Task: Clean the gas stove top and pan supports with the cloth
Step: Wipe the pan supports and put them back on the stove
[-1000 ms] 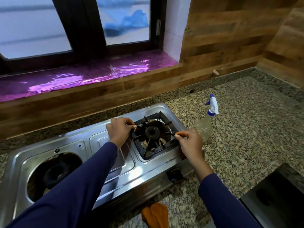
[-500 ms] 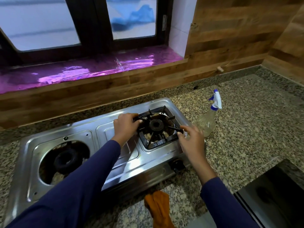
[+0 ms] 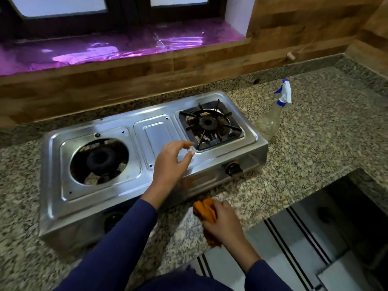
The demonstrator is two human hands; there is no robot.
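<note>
A steel two-burner gas stove (image 3: 155,135) sits on the granite counter. A black pan support (image 3: 210,124) rests over its right burner. The left burner (image 3: 98,160) is bare, with no support on it. My left hand (image 3: 172,164) hovers over the middle of the stove top, fingers apart and empty, just left of the pan support's near corner. My right hand (image 3: 225,222) is closed on the orange cloth (image 3: 204,211) at the counter's front edge, in front of the stove.
A clear spray bottle (image 3: 273,120) with a blue and white trigger stands right of the stove. A black knob (image 3: 233,168) is on the stove's front. The counter drops off at the lower right to a striped floor (image 3: 294,248). A wooden wall and purple sill lie behind.
Both hands have let go of the pan support, which now lies on the right burner. My right hand dropped to the counter edge and took hold of the orange cloth; my left drew back.
</note>
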